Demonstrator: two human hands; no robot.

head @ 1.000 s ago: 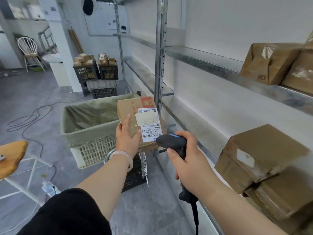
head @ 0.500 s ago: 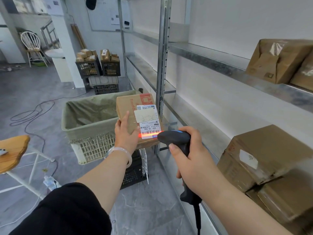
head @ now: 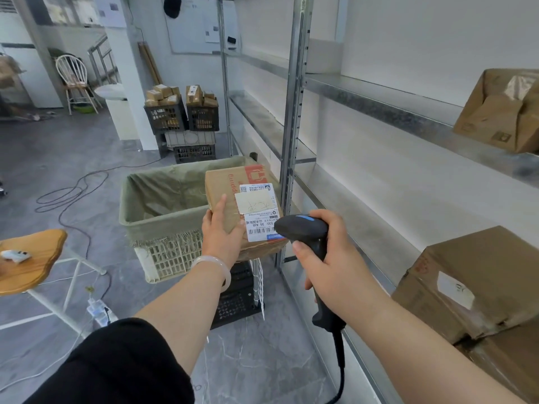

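Observation:
My left hand [head: 220, 233] holds a small cardboard parcel [head: 230, 188] up at chest height, thumb laid along its top face. A white shipping label [head: 258, 212] with a barcode faces me. My right hand [head: 335, 258] grips a black handheld barcode scanner [head: 303, 231] by its handle. The scanner's head points at the label's lower right corner, almost touching it. A cable hangs down from the scanner's handle.
A metal shelf rack [head: 294, 112] runs along the right, with brown boxes [head: 478, 284] on its lower right and another box [head: 504, 109] above. A sack-lined basket [head: 163, 211] stands on the floor behind the parcel. Black crates [head: 180, 115] of parcels stand farther back. A wooden stool [head: 32, 258] is at left.
The red scan light that lay on the barcode half a second ago is gone. The parcel and scanner stay close together, and the view has shifted slightly.

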